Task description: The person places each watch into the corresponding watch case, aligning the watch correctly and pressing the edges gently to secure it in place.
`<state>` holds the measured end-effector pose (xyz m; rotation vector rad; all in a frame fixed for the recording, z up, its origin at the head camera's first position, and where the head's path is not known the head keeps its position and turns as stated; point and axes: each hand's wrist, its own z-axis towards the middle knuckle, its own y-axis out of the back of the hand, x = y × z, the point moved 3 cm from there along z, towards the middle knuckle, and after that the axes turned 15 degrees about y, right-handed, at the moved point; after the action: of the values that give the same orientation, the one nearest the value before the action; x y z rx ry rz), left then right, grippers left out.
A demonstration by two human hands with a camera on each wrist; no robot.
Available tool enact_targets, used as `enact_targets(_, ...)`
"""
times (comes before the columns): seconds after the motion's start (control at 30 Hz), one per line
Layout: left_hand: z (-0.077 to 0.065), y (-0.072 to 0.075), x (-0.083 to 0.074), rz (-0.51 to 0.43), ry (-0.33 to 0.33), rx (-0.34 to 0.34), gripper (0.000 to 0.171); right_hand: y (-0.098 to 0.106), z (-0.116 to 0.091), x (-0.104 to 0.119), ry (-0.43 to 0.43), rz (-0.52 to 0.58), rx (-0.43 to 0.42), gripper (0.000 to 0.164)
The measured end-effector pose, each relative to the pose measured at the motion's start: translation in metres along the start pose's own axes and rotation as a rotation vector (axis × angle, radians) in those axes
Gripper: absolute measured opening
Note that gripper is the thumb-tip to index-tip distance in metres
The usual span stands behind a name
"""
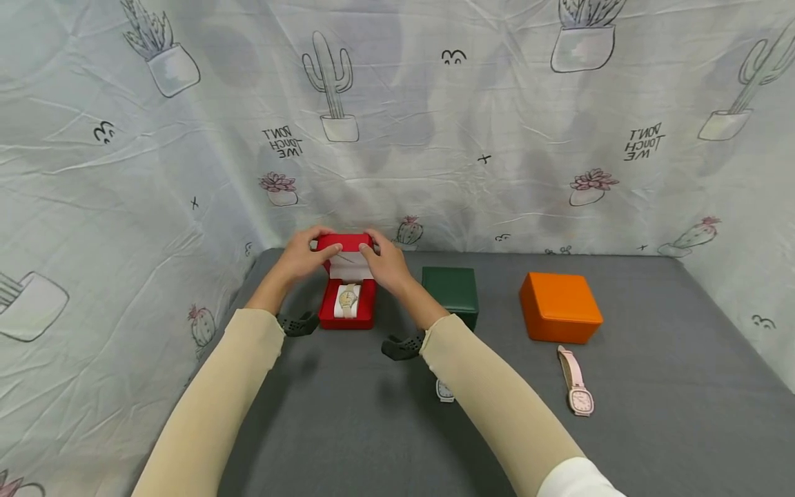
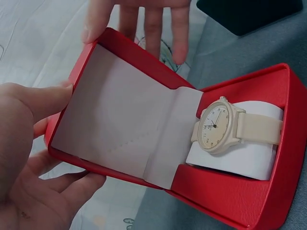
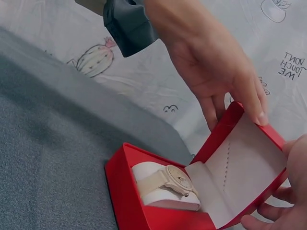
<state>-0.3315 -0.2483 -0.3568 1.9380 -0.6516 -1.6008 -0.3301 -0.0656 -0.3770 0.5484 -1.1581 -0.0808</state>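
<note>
A red watch box (image 1: 365,312) stands on the grey table with its lid raised, showing a white lining. Inside it a cream wristwatch (image 2: 216,125) is wrapped round a white cushion (image 3: 165,203). My left hand (image 1: 304,256) grips the lid's left side, thumb on the front edge and fingers behind. On the lid's opposite side my right hand (image 1: 388,264) holds it the same way, thumb at the rim. Both hands show in each wrist view, on either side of the lid (image 2: 115,110).
Right of the red box stands a green box (image 1: 450,286), partly behind my right forearm. Further right are an orange box (image 1: 561,307) and a pink wristwatch (image 1: 576,386). Another watch (image 1: 444,391) is mostly hidden by my right sleeve. A cactus-print cloth (image 1: 435,138) hangs behind the table.
</note>
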Motion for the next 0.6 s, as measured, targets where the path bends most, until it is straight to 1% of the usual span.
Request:
enact_targets(0.1,-0.002,0.001,0.0,0.001,-0.004,0.017,0.043,-0.001,-0.001,-0.005,-0.048,0.039,0.007,0.049)
enact_targets(0.2,-0.004,0.003,0.001,0.003,0.006,0.039,0.045,-0.004,-0.003,-0.011,-0.124,0.109,0.035,0.054)
enact_targets(0.3,-0.003,0.003,0.003,-0.013,0.008,0.062,0.045,-0.007,-0.006,-0.016,-0.176,0.188,0.067,0.06)
enact_targets(0.43,-0.003,0.002,0.008,-0.039,0.005,0.083,0.046,-0.01,-0.01,-0.018,-0.201,0.27,0.083,0.061)
enact_targets(0.6,-0.003,-0.002,0.017,-0.062,0.044,0.105,0.055,-0.013,-0.012,-0.018,-0.212,0.322,0.076,0.06)
